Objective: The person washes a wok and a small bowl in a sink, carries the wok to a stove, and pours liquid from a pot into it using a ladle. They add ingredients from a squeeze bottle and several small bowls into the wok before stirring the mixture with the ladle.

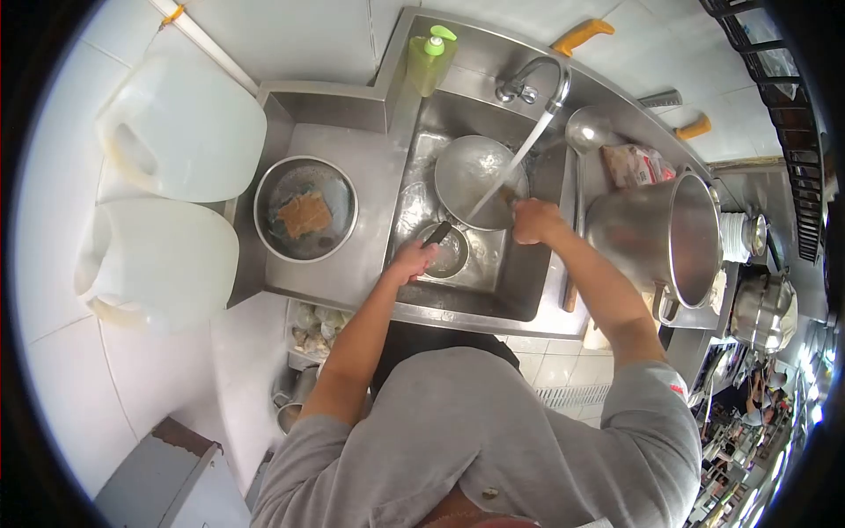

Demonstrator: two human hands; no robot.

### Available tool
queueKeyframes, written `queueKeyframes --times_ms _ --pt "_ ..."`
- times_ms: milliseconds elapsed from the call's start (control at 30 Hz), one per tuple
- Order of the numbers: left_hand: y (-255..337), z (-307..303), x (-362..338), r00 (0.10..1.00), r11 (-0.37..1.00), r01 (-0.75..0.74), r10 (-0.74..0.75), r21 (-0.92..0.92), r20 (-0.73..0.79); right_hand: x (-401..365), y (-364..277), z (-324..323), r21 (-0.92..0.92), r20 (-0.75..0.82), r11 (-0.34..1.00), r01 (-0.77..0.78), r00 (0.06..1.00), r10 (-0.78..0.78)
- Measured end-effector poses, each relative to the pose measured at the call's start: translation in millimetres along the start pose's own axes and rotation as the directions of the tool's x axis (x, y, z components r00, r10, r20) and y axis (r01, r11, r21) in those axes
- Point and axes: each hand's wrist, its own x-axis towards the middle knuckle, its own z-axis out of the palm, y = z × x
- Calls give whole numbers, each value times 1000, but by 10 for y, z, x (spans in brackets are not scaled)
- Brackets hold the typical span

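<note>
Over the front of the sink (519, 295), my left hand (414, 261) is closed around a black handle (437, 233). The handle overlaps a small round metal pan (451, 257) in the sink; how they join is hidden. My right hand (534, 220) is a fist at the lower right edge of a wide, shallow metal bowl (471, 172), gripping it there. Water streams from the faucet (562, 86) into this bowl, which is tilted in the sink.
Left of the sink, a metal bowl (261, 231) holds liquid and a brown sponge (304, 214). A green soap bottle (429, 66) stands behind. At right are a long-handled ladle (588, 130), a plastic packet (635, 165) and a large pot (629, 227). White jugs (167, 264) stand far left.
</note>
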Motion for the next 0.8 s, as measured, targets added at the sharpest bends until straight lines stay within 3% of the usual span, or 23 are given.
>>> queueKeyframes --times_ms 33,133,233,333,433,533,567,667,700,767,800 --pt "12 12 -15 1000 1000 -6 6 -4 -9 -198 -57 -224 47 235 999 20 972 -30" --pt "-19 -1 27 1000 1000 -6 6 -13 3 -233 60 61 69 -75 979 194 979 -189" --pt "-15 7 30 1000 1000 12 -12 -27 -5 350 46 331 176 -250 983 -46 964 90" --pt "-9 11 23 1000 999 -12 12 -38 -23 559 -94 591 453 -409 872 184 912 20" --pt "-23 4 12 1000 999 -28 27 -37 -6 -70 -172 423 311 -322 931 191 943 -86" --pt "29 20 -14 1000 999 -4 4 -34 -19 247 -84 454 383 -326 924 -7 935 142" --pt "28 53 -16 997 1000 0 0 0 -81 343 -134 490 386 -344 922 18 931 125" --pt "-37 -1 44 1000 999 -7 7 -54 1 -269 -320 100 452 -98 886 102 993 -65" --pt "-51 19 37 1000 999 -10 10 -44 -6 -472 -242 151 318 -350 917 242 928 -124" --pt "-41 15 54 999 999 -33 32 -29 -31 -1214 -196 -238 416 -351 880 230 933 -78" --pt "-46 19 56 999 999 -29 28 -34 -35 -1489 -100 -362 455 -386 833 315 913 -134"
